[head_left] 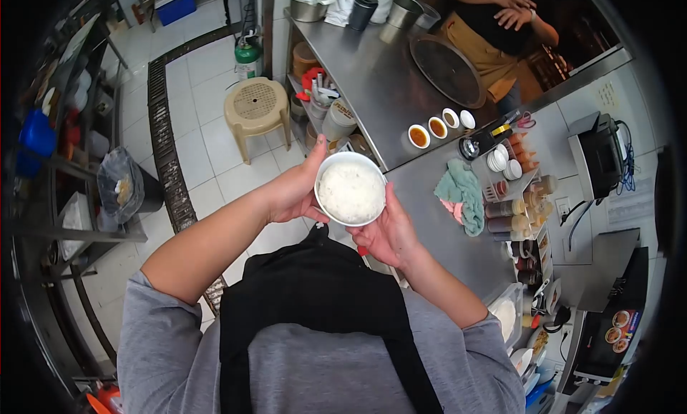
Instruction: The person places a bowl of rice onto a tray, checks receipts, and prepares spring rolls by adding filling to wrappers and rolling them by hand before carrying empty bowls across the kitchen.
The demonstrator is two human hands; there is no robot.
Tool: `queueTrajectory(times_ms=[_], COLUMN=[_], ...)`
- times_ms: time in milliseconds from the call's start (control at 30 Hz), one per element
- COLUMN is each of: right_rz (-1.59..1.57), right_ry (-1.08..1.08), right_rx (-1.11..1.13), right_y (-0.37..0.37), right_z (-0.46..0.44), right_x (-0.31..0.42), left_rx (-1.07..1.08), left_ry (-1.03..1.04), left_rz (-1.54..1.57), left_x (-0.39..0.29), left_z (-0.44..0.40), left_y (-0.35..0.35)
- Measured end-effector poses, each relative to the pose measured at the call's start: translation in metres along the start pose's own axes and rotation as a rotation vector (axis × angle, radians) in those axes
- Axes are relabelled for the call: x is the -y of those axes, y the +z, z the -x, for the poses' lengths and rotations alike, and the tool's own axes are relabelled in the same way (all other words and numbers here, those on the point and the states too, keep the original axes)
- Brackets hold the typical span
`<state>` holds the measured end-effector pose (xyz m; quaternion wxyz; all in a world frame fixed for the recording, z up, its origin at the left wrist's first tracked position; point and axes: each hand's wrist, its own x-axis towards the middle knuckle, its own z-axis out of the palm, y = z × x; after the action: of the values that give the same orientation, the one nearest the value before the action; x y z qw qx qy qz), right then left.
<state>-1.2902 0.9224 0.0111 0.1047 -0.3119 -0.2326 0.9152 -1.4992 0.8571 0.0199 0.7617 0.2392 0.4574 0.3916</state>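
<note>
A white bowl (348, 156) filled with white rice (351, 192) is held up in front of my chest, its mouth facing the camera. My left hand (297, 186) grips the bowl's left side, the thumb pointing up along the wall. On the lower right, my right hand (390, 235) cups the same bowl, with some fingers hidden beneath it. To the right of the hands, a green and pink cloth (464, 196) lies on the steel counter (426, 228).
Several small sauce cups (418, 135) and a round dark tray (448, 70) sit on the steel surface ahead. Sauce bottles (506, 224) line the right wall. A beige stool (257, 105) and a lined bin (123, 188) stand left. Another person (494, 35) is beyond the counter.
</note>
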Motion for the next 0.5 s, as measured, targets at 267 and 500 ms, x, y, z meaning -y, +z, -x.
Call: queueTrajectory(times_ms=[267, 500], right_rz=[0.059, 0.236], right_ry=[-0.591, -0.566], right_rx=[0.068, -0.058], right_y=[-0.02, -0.05], right_z=[-0.067, -0.083], right_x=[0.078, 0.139], left_rx=[-0.257, -0.401], left_ry=[0.539, 0.496], left_rz=[0.093, 0.117], left_x=[-0.058, -0.089], left_z=[-0.097, -0.163], left_y=[0.035, 0.026])
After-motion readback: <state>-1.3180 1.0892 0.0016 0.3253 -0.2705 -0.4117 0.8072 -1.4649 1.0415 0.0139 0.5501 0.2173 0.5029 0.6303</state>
